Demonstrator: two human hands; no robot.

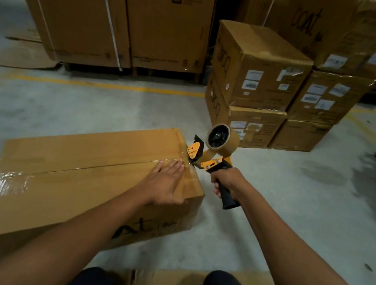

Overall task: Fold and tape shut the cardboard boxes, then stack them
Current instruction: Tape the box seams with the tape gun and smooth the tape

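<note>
On the concrete floor (89, 108), beyond the work, we note stacked boxes (259, 80), sealed and labelled, two high; we judge them the likely place for stacking. Nearer, the cardboard box (75, 174) in hand lies flat on the floor before the person. Its flaps are closed, and clear tape glints along the centre seam (105, 166) and across its left end. At the box's right end the tape dispenser (214, 156) sits with its nose against the top edge, roll (223, 137) uppermost.

Step in hand, in our judgement: finishing the seam strip at the right end. To do it well, we recommend carrying the tape over the edge and down the end face. It should be held taut and pinned flat behind the nose, then the dispenser tilted so the blade cuts cleanly. Slack would invite wrinkles or lifting.

Left hand (166, 185): flat on the box top just behind the dispenser, fingers (173, 167) straight and close together, pressing the tape over the seam and grasping nothing.

Right hand (227, 182): fingers (217, 190) wrapped tight round the dispenser's black handle.
</note>
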